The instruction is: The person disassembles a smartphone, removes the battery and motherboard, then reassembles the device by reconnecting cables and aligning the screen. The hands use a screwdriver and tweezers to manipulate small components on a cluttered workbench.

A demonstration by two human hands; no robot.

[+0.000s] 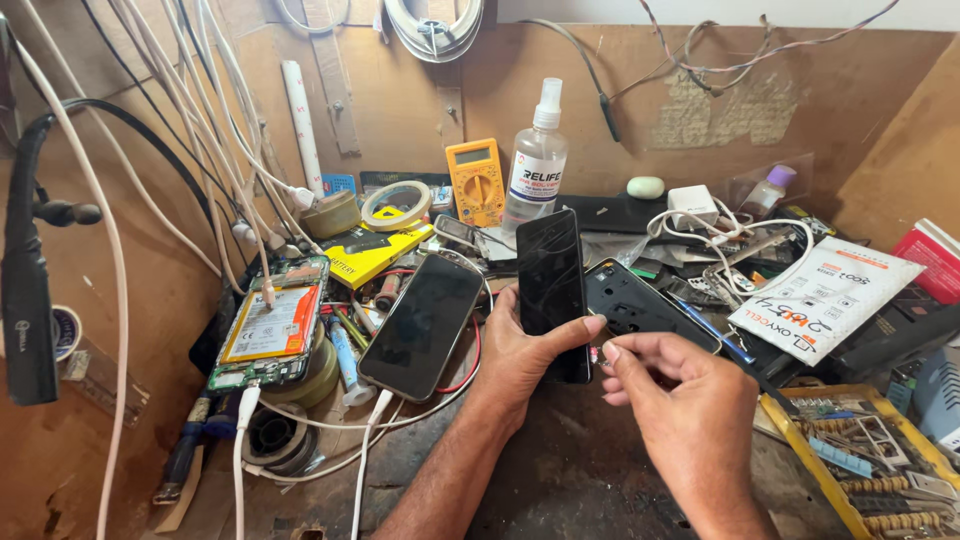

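Note:
My left hand (pixel 525 355) grips a black smartphone (pixel 550 280) upright above the bench, its dark screen facing me and my thumb across its lower edge. My right hand (pixel 680 410) sits just right of the phone's bottom corner, fingers pinched on a tiny metal piece (pixel 598 355) next to the phone's side. A black phone back cover (pixel 640 305) lies behind both hands.
A second black phone (pixel 422 325) on a white cable lies to the left, beside an opened phone with a yellow-edged battery (pixel 268 325). A spray bottle (pixel 535 160), yellow multimeter (pixel 475 180) and tape roll (pixel 396 205) stand at the back. A yellow parts tray (pixel 860 455) sits at right.

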